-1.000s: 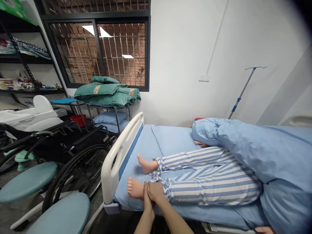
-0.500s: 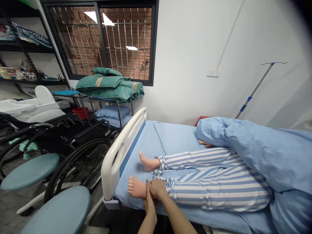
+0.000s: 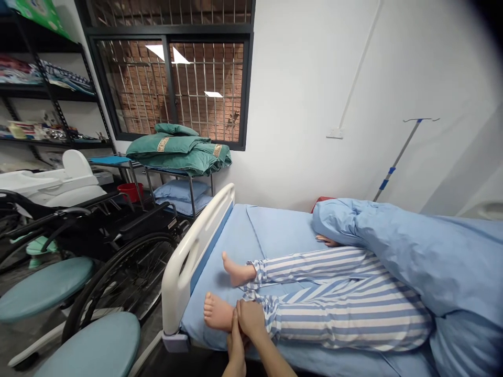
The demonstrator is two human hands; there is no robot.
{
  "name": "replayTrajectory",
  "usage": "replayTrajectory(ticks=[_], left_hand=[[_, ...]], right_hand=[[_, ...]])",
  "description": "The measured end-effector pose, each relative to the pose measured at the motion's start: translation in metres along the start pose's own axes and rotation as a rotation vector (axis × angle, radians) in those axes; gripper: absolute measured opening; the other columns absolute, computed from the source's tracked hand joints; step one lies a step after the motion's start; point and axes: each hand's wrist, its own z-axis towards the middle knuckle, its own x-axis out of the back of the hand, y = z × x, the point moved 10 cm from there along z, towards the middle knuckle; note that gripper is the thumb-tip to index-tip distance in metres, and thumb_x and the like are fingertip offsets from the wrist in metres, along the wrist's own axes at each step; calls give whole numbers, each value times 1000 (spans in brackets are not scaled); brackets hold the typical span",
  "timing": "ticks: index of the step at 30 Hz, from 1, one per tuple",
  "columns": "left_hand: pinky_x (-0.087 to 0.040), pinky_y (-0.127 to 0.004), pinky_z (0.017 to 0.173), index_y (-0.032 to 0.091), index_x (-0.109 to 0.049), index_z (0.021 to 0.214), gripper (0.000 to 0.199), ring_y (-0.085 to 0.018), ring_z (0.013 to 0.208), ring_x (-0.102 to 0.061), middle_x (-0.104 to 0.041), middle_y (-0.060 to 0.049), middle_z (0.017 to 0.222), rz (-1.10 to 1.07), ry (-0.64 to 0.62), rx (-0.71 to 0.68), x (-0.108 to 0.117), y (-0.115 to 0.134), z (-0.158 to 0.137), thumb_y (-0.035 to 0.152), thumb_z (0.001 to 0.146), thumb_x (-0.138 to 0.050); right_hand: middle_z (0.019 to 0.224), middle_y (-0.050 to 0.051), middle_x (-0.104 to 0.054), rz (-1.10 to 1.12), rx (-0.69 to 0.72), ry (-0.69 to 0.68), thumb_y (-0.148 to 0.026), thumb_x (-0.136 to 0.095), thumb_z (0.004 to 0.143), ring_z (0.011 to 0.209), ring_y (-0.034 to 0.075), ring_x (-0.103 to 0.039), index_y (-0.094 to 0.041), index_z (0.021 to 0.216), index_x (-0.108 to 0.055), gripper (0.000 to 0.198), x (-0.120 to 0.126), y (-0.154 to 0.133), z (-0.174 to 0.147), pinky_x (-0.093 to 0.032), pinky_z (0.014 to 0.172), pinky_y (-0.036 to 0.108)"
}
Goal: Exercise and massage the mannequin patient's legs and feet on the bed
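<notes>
A care manikin lies on a hospital bed (image 3: pixel 271 230) in blue-and-white striped trousers (image 3: pixel 346 309), its upper body under a light blue quilt (image 3: pixel 416 256). The near foot (image 3: pixel 215 312) points toward the white footboard (image 3: pixel 184 267); the far foot (image 3: pixel 234 271) lies behind it. My left hand (image 3: pixel 234 336) reaches up from below and presses against the near ankle. My right hand (image 3: pixel 250 317) wraps the same ankle at the trouser cuff. A manikin hand (image 3: pixel 327 241) shows under the quilt's edge.
A black wheelchair (image 3: pixel 118 235) stands left of the bed, with teal stools (image 3: pixel 94 348) in front. A metal cart carries folded green quilts (image 3: pixel 176 149) and blue pillows (image 3: pixel 178 191). An IV pole (image 3: pixel 396 157) leans by the wall. Shelving (image 3: pixel 39 94) fills the far left.
The view tilted down and shifted slightly. Both hands stay on the near ankle with no clear change in grip; the legs lie as before.
</notes>
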Motion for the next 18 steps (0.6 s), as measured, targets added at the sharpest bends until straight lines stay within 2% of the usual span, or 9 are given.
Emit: replayTrajectory(ticks=[3, 8, 11, 14, 18], left_hand=[[-34, -34, 70, 25, -27, 58, 35, -26, 98, -41, -45, -7, 72, -44, -13, -34, 2, 6, -2, 54, 78, -24], [-31, -42, 79, 24, -19, 60, 34, -29, 102, -37, -35, -4, 66, 5, -86, -32, -1, 13, -5, 49, 81, -15], [-31, -47, 79, 24, -21, 60, 32, -32, 108, -34, -38, -6, 69, -10, -141, 15, -9, 8, -4, 46, 82, -13], [-35, -47, 73, 23, -32, 62, 33, -33, 106, -39, -45, -9, 73, -53, -296, 89, -27, -1, -1, 43, 83, -18], [-41, -43, 70, 21, -51, 77, 27, -25, 91, -51, -56, -8, 85, -153, -668, 194, -58, -17, -13, 42, 83, -34]], right_hand=[[75, 13, -66, 9, -7, 42, -20, -31, 87, 68, 22, -63, -13, 87, -62, 32, 2, 0, -4, -42, 60, 31], [79, 11, -65, 73, -16, 140, -18, -30, 87, 75, 22, -60, -15, 83, -63, 33, 7, -2, -16, -39, 72, 37], [87, 8, -64, 148, -48, 222, -19, -35, 86, 85, 22, -56, -19, 93, -62, 28, 8, 0, -26, -36, 78, 38], [96, 4, -62, 230, -48, 278, -23, -40, 86, 91, 21, -53, -29, 111, -55, 29, 7, 0, -33, -33, 84, 37], [95, 2, -63, 277, -41, 243, -25, -38, 87, 90, 20, -53, -35, 111, -54, 30, 2, 0, -31, -31, 85, 38]])
